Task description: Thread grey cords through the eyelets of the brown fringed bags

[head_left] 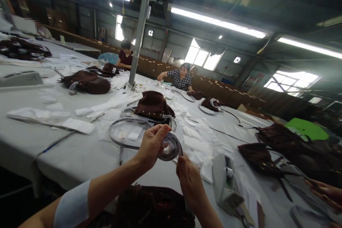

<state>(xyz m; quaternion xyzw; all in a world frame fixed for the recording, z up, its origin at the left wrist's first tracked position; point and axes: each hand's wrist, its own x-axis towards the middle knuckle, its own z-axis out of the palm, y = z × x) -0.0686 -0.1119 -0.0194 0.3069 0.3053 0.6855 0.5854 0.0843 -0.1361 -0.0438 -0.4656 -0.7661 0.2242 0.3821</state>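
Note:
A coiled strap (pixel 171 149), grey and shiny as if wrapped in clear plastic, is held up between my hands over the table. My left hand (pixel 155 144) grips the coil's left side, thumb on top. At the lower right of the coil, my right hand (pixel 188 176) pinches the strap's outer end. Just beyond them a dark brown bag (pixel 151 105) with metal eyelets stands on the table, a looped strap (pixel 113 137) lying beside it. Below my hands, near my body, is a dark brown bag (pixel 155 206), partly hidden by my arms.
A grey tape dispenser (pixel 227 181) stands right of my hands. Brown bags (pixel 88 82) and white paper pieces (pixel 192 133) lie about the white table (pixel 101 156). A metal post (pixel 141 28) rises beyond. Co-workers sit across, and another person's hand (pixel 326 192) shows at right.

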